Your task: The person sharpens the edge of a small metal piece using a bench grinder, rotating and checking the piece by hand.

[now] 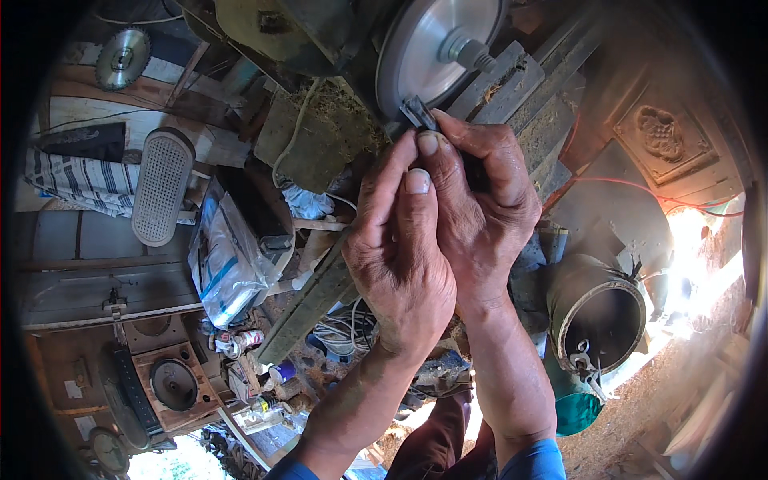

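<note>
A large grey grinding wheel [424,60] with a threaded shaft end sticking out of its middle is at the top; its smooth, blurred face suggests it is spinning. A small dark metal piece [418,114] with a shiny face meets or nearly meets the wheel's lower edge; I cannot tell whether they touch. My right hand [484,188] pinches this piece between thumb and forefinger. Pressed close beside it, my left hand [400,256] is closed, its forefinger tip at the piece's lower end. The other fingers are partly hidden.
Dusty boards [512,88] lie right of the wheel. A round open metal container [600,324] with pliers-like tools at its rim stands at right, above a green bucket [576,412]. At left are a clear plastic bag [228,264], a saw blade [122,58] and a speaker box [174,384].
</note>
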Demonstrator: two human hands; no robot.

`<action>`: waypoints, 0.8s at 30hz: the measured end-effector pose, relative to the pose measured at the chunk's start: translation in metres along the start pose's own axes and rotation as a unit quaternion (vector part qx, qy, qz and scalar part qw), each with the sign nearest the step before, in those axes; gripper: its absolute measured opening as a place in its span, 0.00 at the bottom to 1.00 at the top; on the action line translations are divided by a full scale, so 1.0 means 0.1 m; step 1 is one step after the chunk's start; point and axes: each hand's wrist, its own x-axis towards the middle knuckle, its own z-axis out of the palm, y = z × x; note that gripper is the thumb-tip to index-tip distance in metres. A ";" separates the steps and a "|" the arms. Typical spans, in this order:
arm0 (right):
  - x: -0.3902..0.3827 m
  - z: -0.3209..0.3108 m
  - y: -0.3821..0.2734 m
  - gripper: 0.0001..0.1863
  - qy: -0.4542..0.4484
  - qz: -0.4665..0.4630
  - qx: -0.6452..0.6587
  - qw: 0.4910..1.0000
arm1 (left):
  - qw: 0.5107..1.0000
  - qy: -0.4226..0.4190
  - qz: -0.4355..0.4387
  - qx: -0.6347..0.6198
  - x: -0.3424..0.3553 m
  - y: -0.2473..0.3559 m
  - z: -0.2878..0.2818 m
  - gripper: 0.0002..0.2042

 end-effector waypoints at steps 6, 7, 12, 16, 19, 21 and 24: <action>-0.09 -0.17 -0.05 0.10 -0.015 0.011 -0.040 0.999 | 1.000 -0.012 0.003 0.027 -0.06 0.03 -0.03 0.13; -0.13 -0.22 -0.07 0.10 -0.009 0.002 -0.040 0.999 | 0.999 -0.027 0.014 0.045 -0.10 0.05 -0.04 0.13; -0.53 -0.68 -0.34 0.09 -0.011 0.128 0.038 0.991 | 0.990 -0.108 -0.091 0.011 -0.44 0.19 -0.13 0.07; -0.94 -0.98 -0.60 0.13 0.023 0.314 0.232 0.920 | 0.978 -0.166 -0.117 0.046 -0.67 0.25 -0.16 0.07; -1.15 -1.15 -0.76 0.15 0.039 0.394 0.404 0.825 | 0.957 -0.238 -0.164 0.040 -0.86 0.36 -0.21 0.08; -1.24 -1.24 -0.85 0.15 0.038 0.409 0.428 0.805 | 0.955 -0.239 -0.177 0.023 -0.98 0.41 -0.20 0.08; -1.29 -1.34 -0.92 0.16 0.018 0.412 0.490 0.768 | 0.951 -0.271 -0.136 0.061 -1.07 0.49 -0.19 0.07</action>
